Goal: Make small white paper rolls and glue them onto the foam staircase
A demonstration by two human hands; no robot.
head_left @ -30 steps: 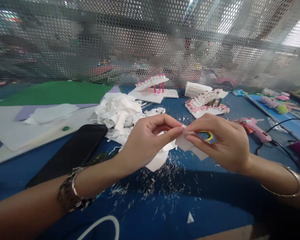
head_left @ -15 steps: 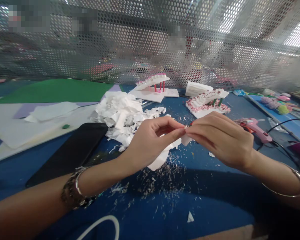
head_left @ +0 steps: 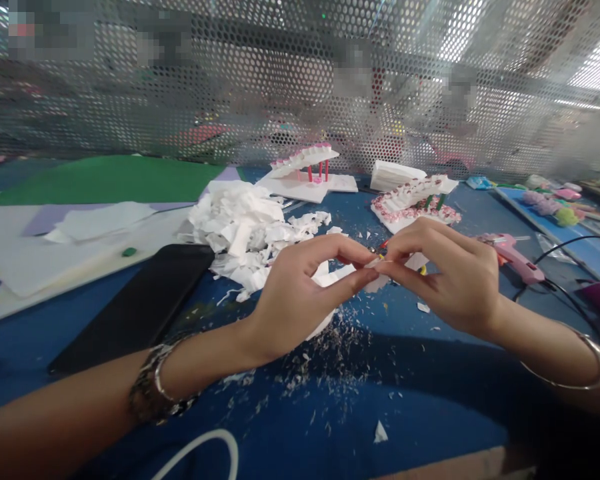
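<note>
My left hand and my right hand meet above the middle of the table, fingertips almost touching. Both are closed in a pinch on a small white piece, paper-like and mostly covered by the fingers. A bit of red and yellow shows just behind the fingertips; I cannot make out what it belongs to. Behind my left hand lies a heap of torn white paper. Fine white shreds are scattered on the blue table below the hands.
Two small white staircase models, one with red posts and one with pink speckles, stand at the back. A pink glue gun with a black cord lies right. A black phone-like slab is left, near white and green sheets.
My right fingers have shifted slightly and curled higher, showing more of the small white piece. A yellow bit now shows by my right fingers. The left hand keeps its pinch.
</note>
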